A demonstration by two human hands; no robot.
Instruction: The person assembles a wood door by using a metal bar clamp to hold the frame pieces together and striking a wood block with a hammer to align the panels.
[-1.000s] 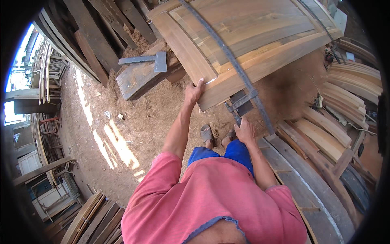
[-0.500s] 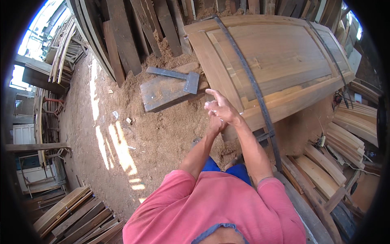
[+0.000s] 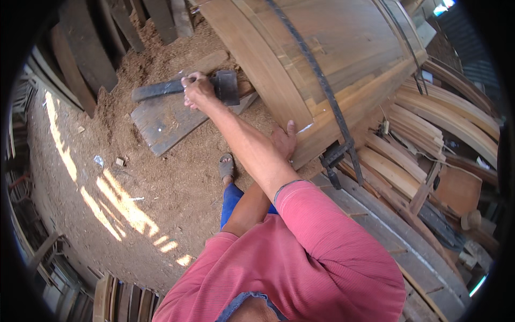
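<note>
My right hand (image 3: 198,92) reaches out across my left arm and is closed round the handle of a hammer (image 3: 158,90), close to its dark block-shaped head (image 3: 227,87). The hammer is over a worn wooden block (image 3: 166,123) on the sawdust. My left hand (image 3: 284,140) is at the near corner of a panelled wooden door (image 3: 284,80), its thumb raised and its fingers along the edge, partly hidden. A dark metal bar clamp (image 3: 316,70) runs across the door, its screw end (image 3: 335,155) at the near edge.
Sawdust-covered ground (image 3: 177,182) lies to the left, with strips of sunlight. Dark boards (image 3: 86,48) lean at the far left. Stacked curved timber (image 3: 413,129) stands on the right, beside a long plank (image 3: 386,231) near me. A second clamp (image 3: 402,37) crosses the door farther off.
My hands, held together before, have parted. The right has gone forward and left onto the hammer handle; the left has moved to the door corner. The view has shifted right and turned.
</note>
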